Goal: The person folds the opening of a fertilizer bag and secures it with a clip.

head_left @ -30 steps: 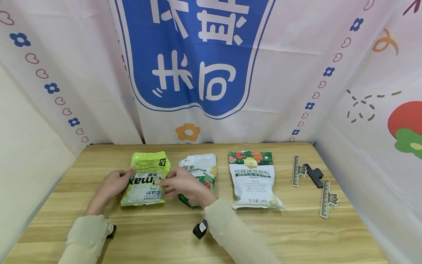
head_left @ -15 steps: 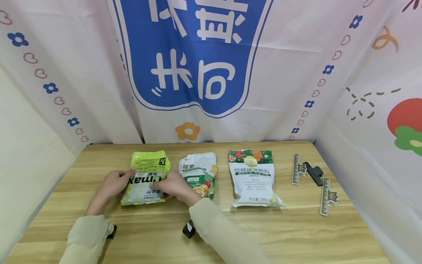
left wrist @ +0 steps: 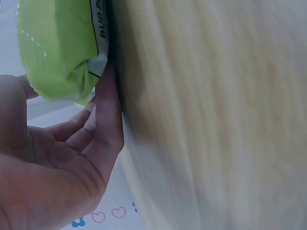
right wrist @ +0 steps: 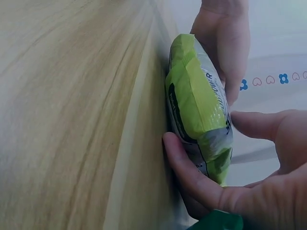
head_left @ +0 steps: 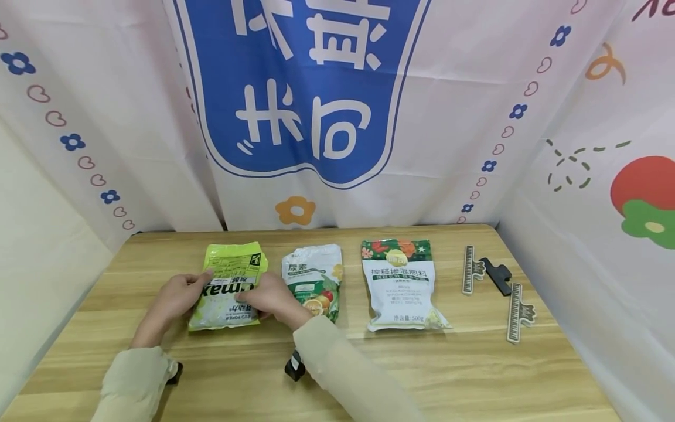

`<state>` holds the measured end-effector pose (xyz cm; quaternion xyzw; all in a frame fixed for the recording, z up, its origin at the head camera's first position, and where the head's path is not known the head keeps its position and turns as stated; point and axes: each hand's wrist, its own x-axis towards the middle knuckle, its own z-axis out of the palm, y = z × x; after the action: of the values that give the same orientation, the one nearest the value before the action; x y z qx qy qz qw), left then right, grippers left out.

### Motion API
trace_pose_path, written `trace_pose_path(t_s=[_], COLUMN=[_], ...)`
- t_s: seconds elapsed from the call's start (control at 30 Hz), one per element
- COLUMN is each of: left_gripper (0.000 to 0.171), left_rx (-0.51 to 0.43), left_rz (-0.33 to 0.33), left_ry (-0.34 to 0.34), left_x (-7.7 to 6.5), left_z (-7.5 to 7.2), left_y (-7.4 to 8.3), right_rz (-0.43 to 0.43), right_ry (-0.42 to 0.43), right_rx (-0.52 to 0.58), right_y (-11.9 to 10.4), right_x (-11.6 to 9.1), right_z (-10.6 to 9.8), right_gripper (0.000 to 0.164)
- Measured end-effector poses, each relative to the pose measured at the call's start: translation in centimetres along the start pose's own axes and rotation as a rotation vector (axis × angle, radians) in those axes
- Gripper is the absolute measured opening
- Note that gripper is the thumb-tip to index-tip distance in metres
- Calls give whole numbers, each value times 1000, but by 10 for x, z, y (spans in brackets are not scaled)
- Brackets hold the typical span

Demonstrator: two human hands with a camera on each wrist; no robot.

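A lime-green and silver fertilizer bag (head_left: 228,287), printed with black letters, lies on the left part of the table. My left hand (head_left: 179,296) grips its left edge. In the left wrist view, the fingers (left wrist: 109,108) reach under the bag's end. My right hand (head_left: 274,298) holds the right edge, and in the right wrist view its thumb (right wrist: 254,125) is on the upper face while the fingers go underneath. Just right of that hand lies a white and green urea bag (head_left: 311,272), its lower left corner partly covered by the hand.
A white fertilizer bag (head_left: 399,287) with a green patterned top lies right of centre. Farther right are two ruler-marked clips (head_left: 468,269) and a black clip (head_left: 497,276). Patterned cloth (head_left: 422,117) hangs behind the wooden table (head_left: 464,369).
My right hand has moved left from near the urea bag onto the green bag's right edge, uncovering more of the urea bag. My left hand stays on the left edge.
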<state>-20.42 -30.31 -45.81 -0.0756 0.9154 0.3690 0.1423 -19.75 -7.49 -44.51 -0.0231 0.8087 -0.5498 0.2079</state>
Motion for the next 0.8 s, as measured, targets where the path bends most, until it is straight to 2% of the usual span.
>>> trace_pose_path(t_s=[0.23,0.4,0.6,0.8], left_gripper=[84,68,62,53], left_rx=[-110,-150,-170,-207], left_rz=[-21,-49,-73,-66], left_ry=[-58,-82,-99,-112], left_x=[-1,-2,-3,-4], left_z=[-1,-4,-4,-2], left_y=[0,0,-1,-1], right_rz=[-35,11,49,70], right_ry=[-17,-3,0,14], right_rx=[55,108,135,134], right_y=[1,0,0,0], right_x=[1,2,3,2], right_z=[1,2,5,8], right_gripper=[10,10,15,15])
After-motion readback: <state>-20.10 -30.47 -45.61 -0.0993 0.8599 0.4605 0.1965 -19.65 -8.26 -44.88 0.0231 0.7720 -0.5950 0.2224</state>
